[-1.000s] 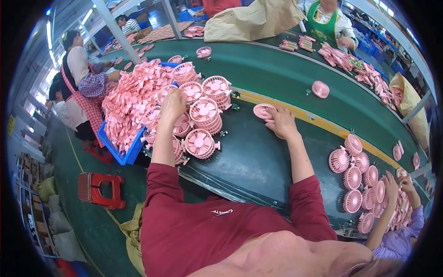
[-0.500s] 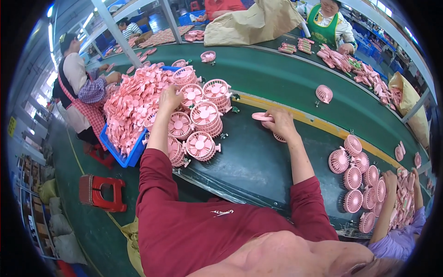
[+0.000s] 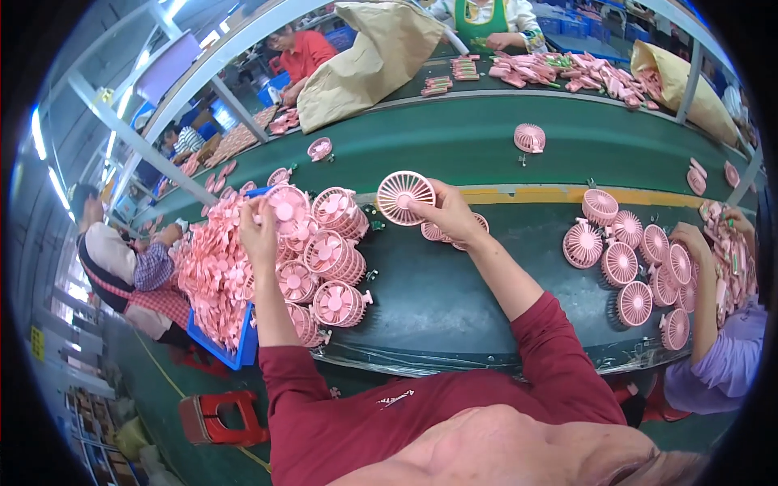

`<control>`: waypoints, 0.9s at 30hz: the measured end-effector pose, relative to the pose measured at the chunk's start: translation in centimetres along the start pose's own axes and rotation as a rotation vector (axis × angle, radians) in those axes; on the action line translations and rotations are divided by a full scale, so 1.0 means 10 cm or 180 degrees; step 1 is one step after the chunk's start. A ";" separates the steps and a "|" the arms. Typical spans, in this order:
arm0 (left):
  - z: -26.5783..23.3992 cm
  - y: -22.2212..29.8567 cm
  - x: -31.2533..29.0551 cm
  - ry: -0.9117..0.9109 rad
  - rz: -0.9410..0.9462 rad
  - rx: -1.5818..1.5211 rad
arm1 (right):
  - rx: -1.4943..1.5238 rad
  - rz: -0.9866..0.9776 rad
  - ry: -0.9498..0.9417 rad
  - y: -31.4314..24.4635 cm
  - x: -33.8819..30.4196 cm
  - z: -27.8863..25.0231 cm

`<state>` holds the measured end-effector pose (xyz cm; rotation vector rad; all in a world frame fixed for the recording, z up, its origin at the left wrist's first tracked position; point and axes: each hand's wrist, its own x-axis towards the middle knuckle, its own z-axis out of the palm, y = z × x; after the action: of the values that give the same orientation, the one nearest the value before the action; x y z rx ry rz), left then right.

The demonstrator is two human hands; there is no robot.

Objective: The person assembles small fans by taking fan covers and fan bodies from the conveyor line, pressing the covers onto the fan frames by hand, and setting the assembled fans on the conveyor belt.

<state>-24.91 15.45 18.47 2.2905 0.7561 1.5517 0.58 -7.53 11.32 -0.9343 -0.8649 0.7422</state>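
Head view: right of the blue bin (image 3: 245, 350), a right hand (image 3: 448, 215) clamps thumb and fingers on a pink grille (image 3: 405, 197); whether the left hand (image 3: 259, 233) grips anything cannot be told. Its sideways nudge could topple fan housings (image 3: 324, 253) stacked beside the bin.

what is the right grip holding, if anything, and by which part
The right grip holds a round pink fan grille by its right-hand edge.

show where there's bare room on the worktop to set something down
The widest bare patch of worktop lies nearer than the right hand, between the stacked fan housings and the pink grilles at right. More bare green belt lies beyond the yellow strip, left of the lone round piece. Around the blue bin, it's crowded.
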 end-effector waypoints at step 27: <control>1.56 1.03 -1.30 -0.1119 -0.0378 -0.3071 | 0.1449 0.0668 0.0039 0.29 0.00 0.03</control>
<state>-11.58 0.64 7.47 1.6520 0.0043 1.0516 -0.18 -6.24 8.85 -0.6241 -0.5553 1.0608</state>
